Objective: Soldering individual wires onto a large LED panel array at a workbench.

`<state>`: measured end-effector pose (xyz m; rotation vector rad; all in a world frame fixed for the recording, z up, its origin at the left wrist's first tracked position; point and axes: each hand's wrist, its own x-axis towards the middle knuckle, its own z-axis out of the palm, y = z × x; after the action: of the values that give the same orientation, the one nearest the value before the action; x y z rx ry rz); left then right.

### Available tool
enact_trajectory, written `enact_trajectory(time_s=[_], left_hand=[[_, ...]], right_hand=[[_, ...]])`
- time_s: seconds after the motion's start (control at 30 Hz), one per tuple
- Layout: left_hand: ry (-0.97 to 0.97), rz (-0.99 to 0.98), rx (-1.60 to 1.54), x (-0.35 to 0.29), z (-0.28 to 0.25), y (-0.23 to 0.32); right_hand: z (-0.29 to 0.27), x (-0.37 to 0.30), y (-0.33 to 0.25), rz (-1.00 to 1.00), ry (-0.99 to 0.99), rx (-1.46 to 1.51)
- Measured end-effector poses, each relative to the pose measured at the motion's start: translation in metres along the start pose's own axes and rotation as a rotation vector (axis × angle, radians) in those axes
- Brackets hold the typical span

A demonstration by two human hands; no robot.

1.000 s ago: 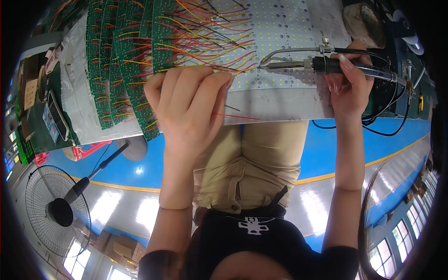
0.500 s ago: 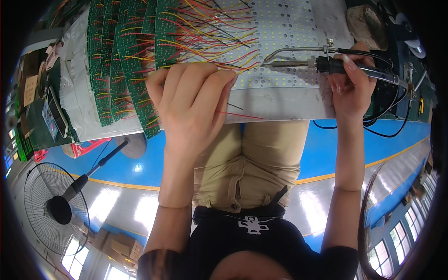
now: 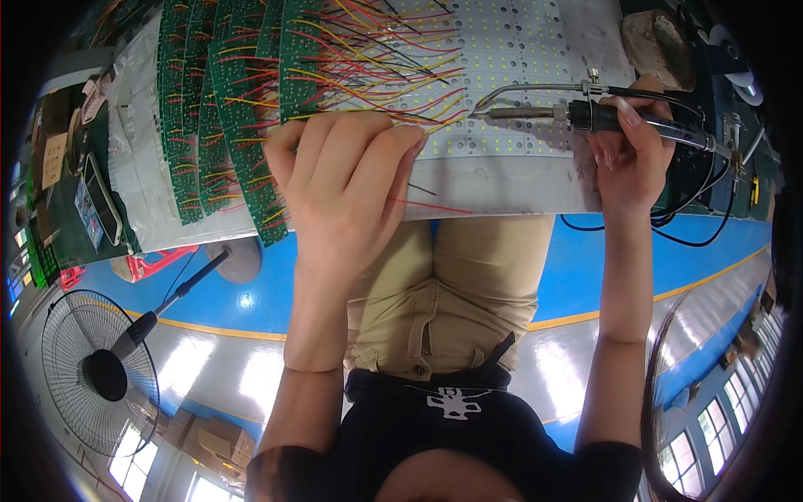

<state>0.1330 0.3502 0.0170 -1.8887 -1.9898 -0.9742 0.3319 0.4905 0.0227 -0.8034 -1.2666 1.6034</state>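
My left hand (image 3: 343,180) is closed in a pinch on a thin yellow wire (image 3: 445,124), whose end points right over the white LED boards (image 3: 535,144). My right hand (image 3: 631,159) grips a soldering iron (image 3: 527,113) by its dark handle, with a curved metal solder-feed tube (image 3: 535,87) clamped along it. Tip and tube end meet close to the wire's end; whether they touch it I cannot tell. Green circuit boards (image 3: 238,109) lie overlapping at the left, with red, yellow and black wires fanning rightward. My left fingertips are partly hidden behind the hand.
At the far right stands a brownish, worn block (image 3: 657,50), near a solder spool (image 3: 736,63). A black cable (image 3: 703,243) loops below the table's right edge. On the left lie a phone (image 3: 102,201) and a cardboard box (image 3: 54,159). A fan (image 3: 104,375) stands on the floor.
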Motion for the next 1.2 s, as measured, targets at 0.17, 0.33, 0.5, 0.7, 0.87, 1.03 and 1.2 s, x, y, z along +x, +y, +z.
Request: enact_trajectory(time_s=[0.17,0.33,0.5,0.7,0.87,1.03,1.2], left_hand=[[0.007,0.015,-0.005,-0.0005,0.0012,-0.0013],[-0.003,0.003,-0.004,-0.0004,0.0009,-0.0002],[-0.006,0.004,-0.004,-0.0003,-0.0001,-0.0007],[-0.005,0.008,-0.012,-0.0008,0.0018,-0.0015],[-0.003,0.010,-0.011,-0.0006,0.0013,-0.0011],[-0.009,0.012,-0.005,-0.0008,0.0012,-0.0014],[-0.013,0.013,-0.006,-0.0009,0.0007,-0.0016]], right_hand=[[0.0013,0.0003,-0.0018,0.015,0.008,-0.017],[0.0003,0.0015,0.0008,-0.009,0.008,-0.142],[0.0038,0.0008,0.0020,-0.028,-0.006,-0.118],[-0.0019,-0.0005,0.0007,0.015,0.030,-0.063],[0.0051,0.0013,0.0003,-0.010,0.007,-0.152],[0.0057,0.0014,0.0000,-0.007,0.017,-0.132],[0.0055,0.0010,0.0002,-0.011,0.033,-0.141]])
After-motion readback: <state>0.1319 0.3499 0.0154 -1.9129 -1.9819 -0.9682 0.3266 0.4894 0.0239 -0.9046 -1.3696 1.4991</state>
